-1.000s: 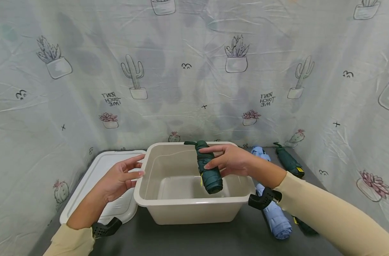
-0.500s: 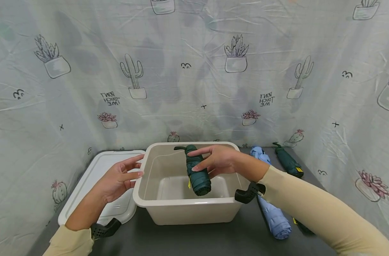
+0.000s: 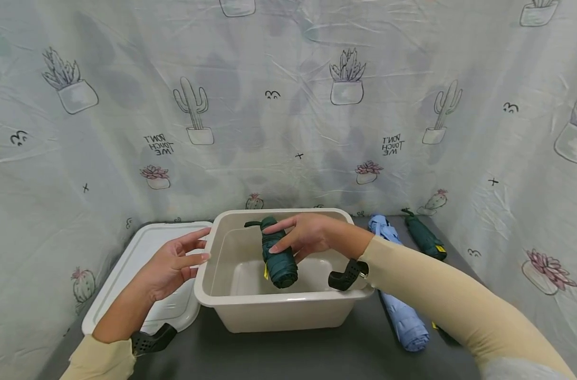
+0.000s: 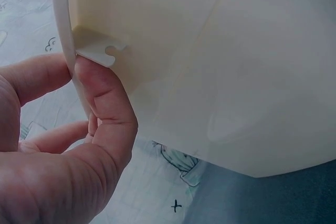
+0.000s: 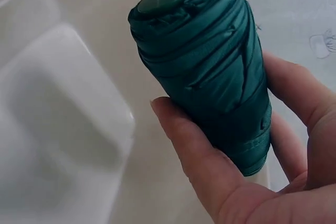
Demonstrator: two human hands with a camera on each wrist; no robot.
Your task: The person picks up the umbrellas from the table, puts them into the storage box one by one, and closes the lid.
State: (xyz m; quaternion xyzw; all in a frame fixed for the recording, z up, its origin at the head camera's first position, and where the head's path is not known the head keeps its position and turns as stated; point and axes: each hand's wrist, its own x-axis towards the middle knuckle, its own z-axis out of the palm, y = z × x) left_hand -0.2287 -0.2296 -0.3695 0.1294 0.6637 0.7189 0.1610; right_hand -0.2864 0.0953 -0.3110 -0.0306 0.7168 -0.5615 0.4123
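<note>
A dark green folded umbrella point(image 3: 280, 259) with a wrist loop and a small yellow tag hangs tilted over the inside of a beige plastic bin point(image 3: 284, 315). My right hand point(image 3: 307, 235) holds it by its sides, thumb nearer me and fingers across the far side. Close up in the right wrist view, the umbrella point(image 5: 210, 77) has its wrapped cloth and rounded end toward the camera. My left hand point(image 3: 174, 266) pinches the bin's left rim; the left wrist view has thumb and fingers point(image 4: 107, 108) on either side of that edge.
A white lid point(image 3: 143, 250) lies left of the bin. On the dark table to the right are blue folded umbrella cloth point(image 3: 407, 324), partly behind my right sleeve, and another green folded umbrella point(image 3: 423, 236). More dark green cloth shows beneath that sleeve. A printed curtain point(image 3: 288, 132) stands behind.
My right hand has carried the green umbrella leftward, from the right part of the bin toward its middle. My left hand stays at the rim.
</note>
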